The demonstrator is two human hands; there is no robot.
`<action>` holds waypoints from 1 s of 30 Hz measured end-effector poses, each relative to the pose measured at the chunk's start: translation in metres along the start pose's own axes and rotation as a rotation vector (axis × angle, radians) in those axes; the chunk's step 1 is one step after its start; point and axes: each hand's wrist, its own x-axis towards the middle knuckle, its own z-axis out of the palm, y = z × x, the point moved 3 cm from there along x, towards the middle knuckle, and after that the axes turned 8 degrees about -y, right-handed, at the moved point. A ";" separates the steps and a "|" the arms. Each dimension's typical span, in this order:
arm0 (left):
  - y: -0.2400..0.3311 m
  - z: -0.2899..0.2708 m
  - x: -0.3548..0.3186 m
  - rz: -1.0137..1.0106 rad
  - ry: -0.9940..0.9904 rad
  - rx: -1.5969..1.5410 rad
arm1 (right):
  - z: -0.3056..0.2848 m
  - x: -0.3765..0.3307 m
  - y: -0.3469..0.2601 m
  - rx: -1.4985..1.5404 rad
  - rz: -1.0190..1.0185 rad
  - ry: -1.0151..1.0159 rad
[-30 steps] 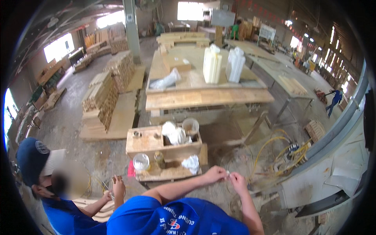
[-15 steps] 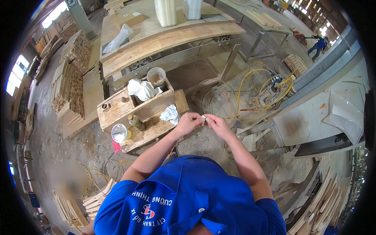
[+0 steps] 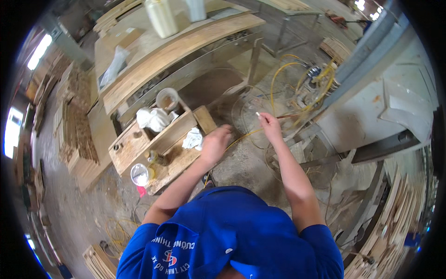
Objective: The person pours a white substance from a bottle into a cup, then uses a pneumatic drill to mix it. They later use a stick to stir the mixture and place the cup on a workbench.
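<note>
Between the fingertips of my right hand [image 3: 270,127] is a small white stick-like piece [image 3: 258,114], its kind too small to tell. The hand is raised over the floor, closed in a pinch. My left hand [image 3: 215,144] is apart from it, beside a crumpled white cloth [image 3: 193,139] on a low wooden bench [image 3: 173,173]. Motion smears its fingers, and I see nothing in them. A glass bottle [image 3: 156,158] and a clear plastic tub [image 3: 140,175] with pale contents stand farther left on the bench.
Behind them, a wooden box [image 3: 178,130] holds another white cloth [image 3: 153,119] and a bucket [image 3: 167,99]. A worktable [image 3: 186,39] bears a long plank and large jugs [image 3: 161,18]. Yellow hoses [image 3: 275,81] loop over the floor. Timber is stacked at left [image 3: 81,135] and lower right [image 3: 395,223].
My hands have parted: the left moved left toward the bench, the right lifted up and rightward with the white piece. The whole view has shifted and tilted slightly.
</note>
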 end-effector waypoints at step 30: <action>-0.037 -0.038 -0.049 -0.583 -0.021 -1.229 | 0.123 -0.104 -0.104 -0.248 -0.290 0.179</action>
